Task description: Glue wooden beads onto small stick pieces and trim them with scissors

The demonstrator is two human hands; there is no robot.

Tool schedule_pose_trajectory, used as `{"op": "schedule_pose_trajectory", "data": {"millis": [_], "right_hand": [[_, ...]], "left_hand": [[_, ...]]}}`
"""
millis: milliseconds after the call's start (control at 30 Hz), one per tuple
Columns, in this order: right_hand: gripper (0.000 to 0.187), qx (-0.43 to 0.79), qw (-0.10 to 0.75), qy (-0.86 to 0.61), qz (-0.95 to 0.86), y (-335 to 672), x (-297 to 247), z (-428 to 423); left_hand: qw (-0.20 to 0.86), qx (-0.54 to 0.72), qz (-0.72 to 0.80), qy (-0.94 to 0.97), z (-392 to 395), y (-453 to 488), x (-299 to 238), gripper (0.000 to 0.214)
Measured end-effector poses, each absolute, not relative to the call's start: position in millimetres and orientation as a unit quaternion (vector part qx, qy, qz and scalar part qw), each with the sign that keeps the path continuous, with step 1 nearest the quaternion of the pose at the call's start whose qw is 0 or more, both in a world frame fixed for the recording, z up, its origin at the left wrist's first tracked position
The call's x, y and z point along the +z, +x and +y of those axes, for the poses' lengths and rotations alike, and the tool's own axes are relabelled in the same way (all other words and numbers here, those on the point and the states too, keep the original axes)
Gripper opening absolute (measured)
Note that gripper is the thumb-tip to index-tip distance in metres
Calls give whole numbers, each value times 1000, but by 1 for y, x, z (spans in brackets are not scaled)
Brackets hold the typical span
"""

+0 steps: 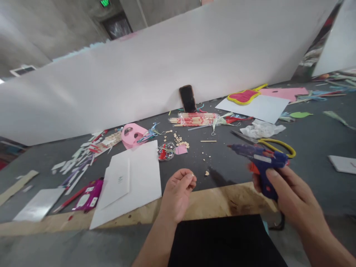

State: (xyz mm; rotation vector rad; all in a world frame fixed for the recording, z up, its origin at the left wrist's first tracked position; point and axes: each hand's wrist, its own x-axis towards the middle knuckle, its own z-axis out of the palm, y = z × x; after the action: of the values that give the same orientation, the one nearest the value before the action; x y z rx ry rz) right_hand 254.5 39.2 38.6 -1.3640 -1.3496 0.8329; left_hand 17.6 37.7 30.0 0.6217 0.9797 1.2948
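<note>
My right hand point(289, 196) is closed around the grip of a blue hot glue gun point(260, 159), whose nozzle points left above the grey table. My left hand point(178, 193) hovers near the table's wooden front edge, its fingertips pinched together on something tiny and pale that I cannot make out. A small crumb-like bead point(207, 172) lies on the table just right of that pinch. A black sheet point(222, 241) lies below both hands.
White paper sheets point(133, 181) lie left of my left hand. Farther back are yellow-handled scissors point(275, 144), a crumpled tissue point(261, 129), a pack of sticks point(194, 119), a propped phone point(187, 98), a pink cut-out point(132, 135), scattered beads point(179, 141) and a white board wall point(167, 70).
</note>
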Motion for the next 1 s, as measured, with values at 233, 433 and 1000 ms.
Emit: {"op": "schedule_pose_trajectory", "data": {"millis": [233, 433, 1000], "right_hand": [[22, 508, 509, -475, -508, 215, 39, -5], [23, 499, 475, -436, -579, 216, 24, -6], [22, 523, 468, -403, -587, 210, 22, -6]], "left_hand": [[685, 597, 357, 216, 35, 22, 29, 10], [691, 600, 343, 213, 33, 25, 27, 10], [693, 590, 360, 204, 29, 27, 23, 15]]}}
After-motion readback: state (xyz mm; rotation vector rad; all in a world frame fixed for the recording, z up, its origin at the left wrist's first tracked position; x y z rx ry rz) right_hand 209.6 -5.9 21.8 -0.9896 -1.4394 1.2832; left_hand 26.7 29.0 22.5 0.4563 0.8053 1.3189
